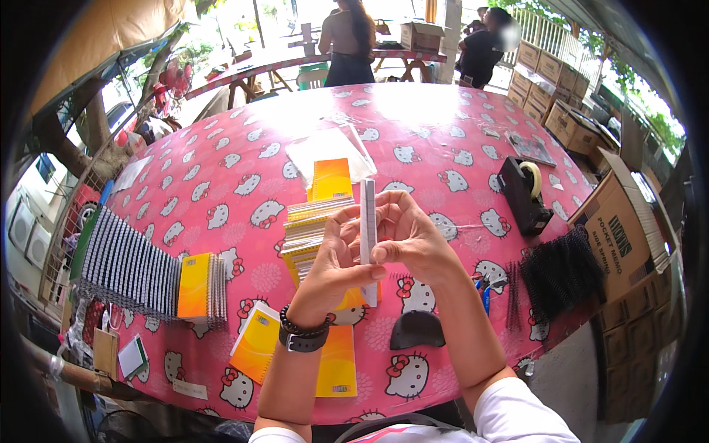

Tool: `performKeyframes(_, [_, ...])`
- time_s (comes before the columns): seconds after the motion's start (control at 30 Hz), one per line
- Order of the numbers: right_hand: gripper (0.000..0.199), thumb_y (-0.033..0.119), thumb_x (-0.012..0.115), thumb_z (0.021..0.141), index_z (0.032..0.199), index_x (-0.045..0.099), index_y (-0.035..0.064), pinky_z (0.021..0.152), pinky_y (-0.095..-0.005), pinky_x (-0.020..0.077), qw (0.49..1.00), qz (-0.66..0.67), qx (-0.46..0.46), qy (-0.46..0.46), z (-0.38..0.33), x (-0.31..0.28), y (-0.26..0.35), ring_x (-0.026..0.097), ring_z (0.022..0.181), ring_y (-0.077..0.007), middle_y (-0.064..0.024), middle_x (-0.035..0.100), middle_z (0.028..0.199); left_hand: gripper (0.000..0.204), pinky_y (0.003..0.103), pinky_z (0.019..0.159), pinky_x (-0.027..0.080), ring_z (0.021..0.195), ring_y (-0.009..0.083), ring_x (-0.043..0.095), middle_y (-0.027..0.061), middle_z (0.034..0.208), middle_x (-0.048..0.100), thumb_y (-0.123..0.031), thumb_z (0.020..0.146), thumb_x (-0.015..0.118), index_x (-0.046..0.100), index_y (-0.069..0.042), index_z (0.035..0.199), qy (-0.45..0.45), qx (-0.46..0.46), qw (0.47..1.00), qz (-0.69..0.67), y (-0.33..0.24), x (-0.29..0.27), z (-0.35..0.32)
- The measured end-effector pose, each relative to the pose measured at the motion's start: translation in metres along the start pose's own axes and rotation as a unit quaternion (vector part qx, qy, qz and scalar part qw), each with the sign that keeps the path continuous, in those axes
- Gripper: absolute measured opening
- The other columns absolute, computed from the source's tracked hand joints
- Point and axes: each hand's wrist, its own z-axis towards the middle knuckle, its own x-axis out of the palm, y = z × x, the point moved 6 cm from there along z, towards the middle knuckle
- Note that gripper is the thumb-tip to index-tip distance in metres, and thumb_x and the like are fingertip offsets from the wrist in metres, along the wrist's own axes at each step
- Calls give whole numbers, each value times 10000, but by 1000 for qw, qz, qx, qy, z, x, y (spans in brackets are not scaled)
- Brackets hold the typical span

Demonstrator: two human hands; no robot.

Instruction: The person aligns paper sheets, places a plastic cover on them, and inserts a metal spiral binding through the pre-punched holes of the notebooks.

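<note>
Both my hands hold a thin stack of small notebooks (368,221) upright on its edge above the table, its white side facing me. My left hand (334,260), with a black watch and bead bracelet on the wrist, grips the stack from the left with the thumb across its lower part. My right hand (408,229) clasps it from the right. Just behind my hands lies a pile of yellow spiral notebooks (314,221) with one orange-yellow notebook (331,178) leaning at its far end.
The table wears a pink cartoon-cat cloth (221,177). On it: a long row of spiral notebooks (144,275) at left, yellow notebooks (260,340) near me, a black tape dispenser (524,193), black spiral bindings (559,272), clear plastic bags (329,148). Cardboard boxes (624,229) stand right. Two people stand beyond.
</note>
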Motion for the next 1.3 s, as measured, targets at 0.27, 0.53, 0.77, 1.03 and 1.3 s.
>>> performKeyframes(0.27, [730,165,821,640,1157,334,-4,704,-270,507,1000,10,-15,-3,3,-3,-5,566,816,-148,-79,506,907,812,318,888,424,1138,221,460,154,1281,413,-50,674,710,212,-52,1315,-11,-9,1000,7,-2,-1,-3])
performKeyframes(0.53, [693,156,805,663,1159,349,-4,625,-224,516,1000,15,-1,-16,1,-6,-2,564,797,-120,-70,505,894,809,360,965,357,1175,228,426,145,1266,413,-31,672,701,212,-51,1316,-12,-13,999,-46,1,3,-2])
performKeyframes(0.77, [699,173,804,669,1165,347,-6,614,-221,506,999,10,1,-30,1,-5,-3,559,781,-109,-60,505,878,804,368,952,381,1153,225,450,128,1246,425,-96,679,705,220,-53,1320,-16,-10,999,-44,2,2,-2])
performKeyframes(1.03, [717,244,798,682,1176,344,-11,553,-204,467,997,-42,-9,-71,-1,-5,2,535,737,-97,-50,494,855,704,353,920,407,1128,205,467,113,1227,428,-151,729,674,245,-71,1282,-3,-46,993,-107,13,-6,-2])
performKeyframes(1.3, [653,223,770,713,1177,363,8,488,-175,465,981,-131,-35,-138,-6,-8,5,534,715,-67,-30,504,835,622,374,882,449,1030,206,545,121,1119,518,-355,782,551,361,-1,1257,-46,-33,997,-58,20,-7,-5])
